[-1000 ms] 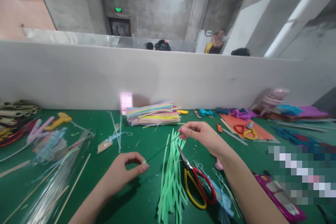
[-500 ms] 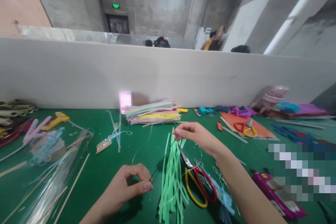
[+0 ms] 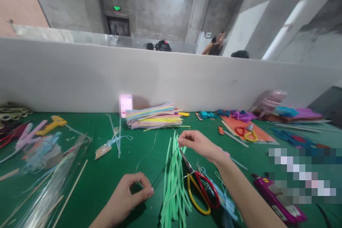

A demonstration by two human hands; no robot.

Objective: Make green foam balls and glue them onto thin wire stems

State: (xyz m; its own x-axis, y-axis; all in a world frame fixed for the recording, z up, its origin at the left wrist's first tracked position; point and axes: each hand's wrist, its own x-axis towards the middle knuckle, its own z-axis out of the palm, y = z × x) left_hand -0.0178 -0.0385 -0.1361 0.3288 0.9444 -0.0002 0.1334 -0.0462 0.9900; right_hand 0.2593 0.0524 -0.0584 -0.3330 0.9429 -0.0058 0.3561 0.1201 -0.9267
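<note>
My left hand [image 3: 133,192] is closed in a pinch at the lower left of the green strips, thumb against forefinger. In it is one end of a thin dark thread [image 3: 164,169]. The thread slants up to my right hand [image 3: 197,144], whose fingertips pinch it above the upper part of the bundle of light green strips [image 3: 175,185]. A pale fine thread [image 3: 154,142] arcs up from near my left hand. Scissors [image 3: 199,205] with one red and one yellow handle lie open against the strips, under my right forearm. Blue tassel threads [image 3: 227,203] lie beside them.
Behind is a pile of pastel strips [image 3: 153,115] at the white partition [image 3: 107,74]. A yellow glue gun [image 3: 52,125] and clear plastic sleeves [image 3: 53,185] lie left. At right are a purple tool [image 3: 278,199] and second scissors [image 3: 249,135] on orange sheets.
The view has shifted slightly. My left hand has moved a little lower, and the dark thread looks straighter between my hands. Both pinches stay closed.
</note>
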